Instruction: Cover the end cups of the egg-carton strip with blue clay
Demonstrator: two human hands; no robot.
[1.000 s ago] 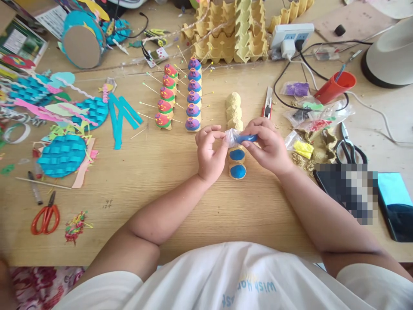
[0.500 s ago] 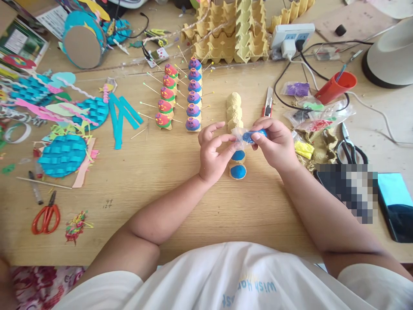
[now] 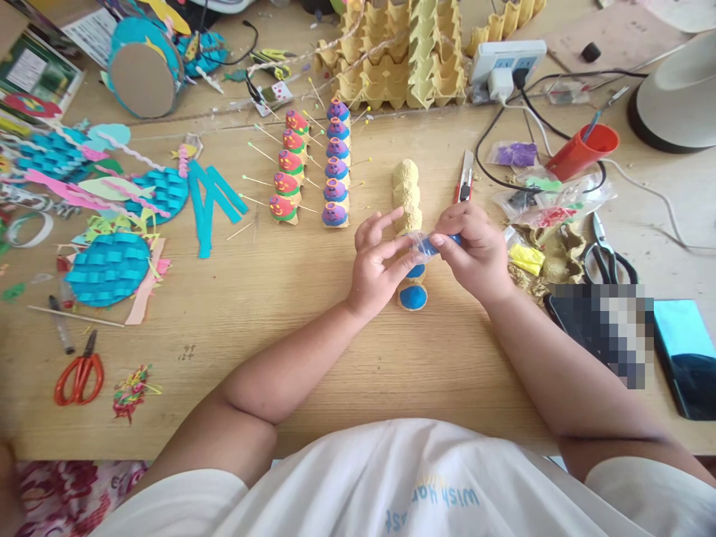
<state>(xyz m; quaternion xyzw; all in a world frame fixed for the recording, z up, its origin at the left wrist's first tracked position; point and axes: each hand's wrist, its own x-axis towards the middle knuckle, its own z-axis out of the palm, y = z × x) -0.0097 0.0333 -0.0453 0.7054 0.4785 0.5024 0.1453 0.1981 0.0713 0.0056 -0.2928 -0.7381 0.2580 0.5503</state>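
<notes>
Between my two hands is a small clear plastic bag [image 3: 424, 245] with blue modelling clay inside. My left hand [image 3: 380, 265] pinches the bag's clear end between thumb and forefinger, its other fingers raised. My right hand [image 3: 475, 246] grips the blue-filled end with thumb and fingers. Below them lies an egg-carton strip [image 3: 406, 183] of bumps, bare and rough at the far end, with blue clay [image 3: 413, 298] on the near bumps; my hands hide its middle. Farther left stand two finished strips, a red and green caterpillar [image 3: 289, 162] and a purple and blue caterpillar [image 3: 336, 170], stuck with pins.
A utility knife [image 3: 464, 177] lies just beyond my right hand. At right are clay bags [image 3: 526, 259], black scissors [image 3: 607, 261], a red cup [image 3: 585, 149] and a phone [image 3: 685, 358]. Orange scissors [image 3: 81, 377] and woven blue paper fish [image 3: 109, 268] lie left; egg cartons [image 3: 391, 60] stand behind.
My left hand has shifted slightly right, closer to my right hand. The bag has turned a little, and less of its blue part shows between my fingers.
</notes>
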